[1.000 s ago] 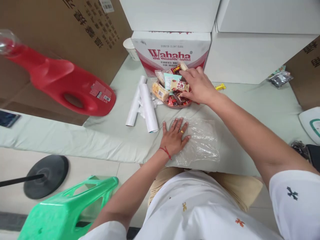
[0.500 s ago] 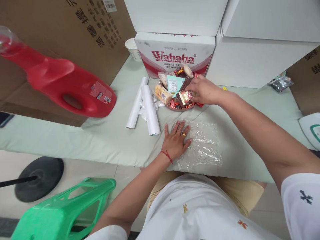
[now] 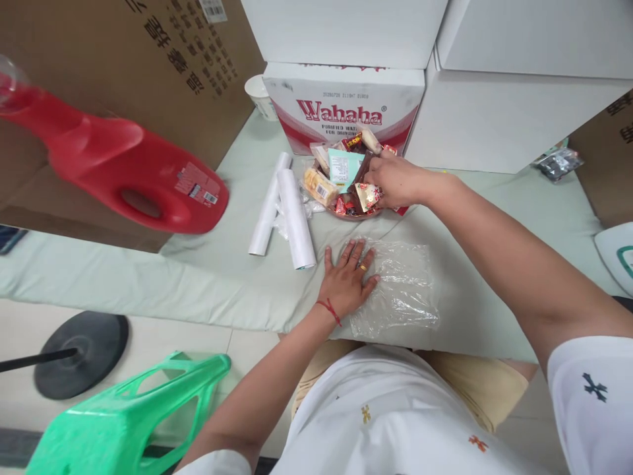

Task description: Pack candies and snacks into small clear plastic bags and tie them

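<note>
My left hand [image 3: 346, 280] lies flat with fingers spread, pressing the left edge of a clear plastic bag [image 3: 403, 287] against the cloth. Ahead of it stands a bowl [image 3: 346, 215] heaped with wrapped snacks. Into the right side of the heap reaches my right hand [image 3: 395, 179], its fingers bent down and their tips hidden among the wrappers; what they grip I cannot make out. Close to those fingers are a white-and-red packet [image 3: 366, 196] and a dark brown packet [image 3: 362, 173]. A pale blue packet [image 3: 345, 167] and a yellowish wrapped pastry [image 3: 319, 187] lie farther left.
Two white paper rolls [image 3: 295, 221] lie left of the bowl. A white-and-red carton [image 3: 341, 92] stands behind it, with a paper cup [image 3: 262, 97] alongside. At left is a large red bottle [image 3: 128, 165]. A green stool [image 3: 133, 409] stands on the floor.
My right hand has moved slightly left and deeper into the snacks, its fingers more bent. My left hand and the plastic bag stay in place.
</note>
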A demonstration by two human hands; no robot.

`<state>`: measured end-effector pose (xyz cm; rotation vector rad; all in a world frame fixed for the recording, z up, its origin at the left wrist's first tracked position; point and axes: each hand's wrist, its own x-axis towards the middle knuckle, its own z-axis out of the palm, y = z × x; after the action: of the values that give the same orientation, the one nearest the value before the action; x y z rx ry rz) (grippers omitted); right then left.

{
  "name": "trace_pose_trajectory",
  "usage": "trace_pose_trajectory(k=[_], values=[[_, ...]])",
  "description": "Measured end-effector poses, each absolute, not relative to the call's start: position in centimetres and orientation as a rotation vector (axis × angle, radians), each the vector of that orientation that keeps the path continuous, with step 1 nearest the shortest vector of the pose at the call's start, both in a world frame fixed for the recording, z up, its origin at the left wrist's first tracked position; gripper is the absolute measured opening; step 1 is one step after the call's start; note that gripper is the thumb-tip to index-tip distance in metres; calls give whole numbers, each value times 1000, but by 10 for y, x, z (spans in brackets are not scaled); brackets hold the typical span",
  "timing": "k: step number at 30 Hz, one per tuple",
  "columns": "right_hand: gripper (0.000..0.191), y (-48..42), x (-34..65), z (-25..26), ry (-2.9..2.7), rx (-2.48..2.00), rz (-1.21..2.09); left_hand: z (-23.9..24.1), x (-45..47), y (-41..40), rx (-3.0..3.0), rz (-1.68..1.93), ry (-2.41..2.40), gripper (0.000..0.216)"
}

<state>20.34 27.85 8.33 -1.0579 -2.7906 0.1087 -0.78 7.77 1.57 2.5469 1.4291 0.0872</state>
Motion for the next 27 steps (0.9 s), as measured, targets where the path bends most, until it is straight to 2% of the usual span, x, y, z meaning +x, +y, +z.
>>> trace_pose_trajectory(k=[5,9,13,16,19,25,27], values=[[46,265,202,116,-2567,-1071,200,15,-9,78,2551,98,1419,63],[55,219,221,137,-1961,-1274,523,12,-10,78,2565,134,1415,63],[52,133,228,109,-1247,-1449,1061,9,-10,78,2551,157,1410,63],[50,71,214,75,-1090,-1641,1345,8,-10,78,2543,181,1393,62],[46,35,192,53,-1204,-1917,1192,9,-11,79,2532,197,1379,56],[37,16,177,43,-1736,-2215,528,8,-11,79,2518,240,1366,54],[41,12,186,46,-1764,-2227,520,7,-11,79,2521,254,1354,57]])
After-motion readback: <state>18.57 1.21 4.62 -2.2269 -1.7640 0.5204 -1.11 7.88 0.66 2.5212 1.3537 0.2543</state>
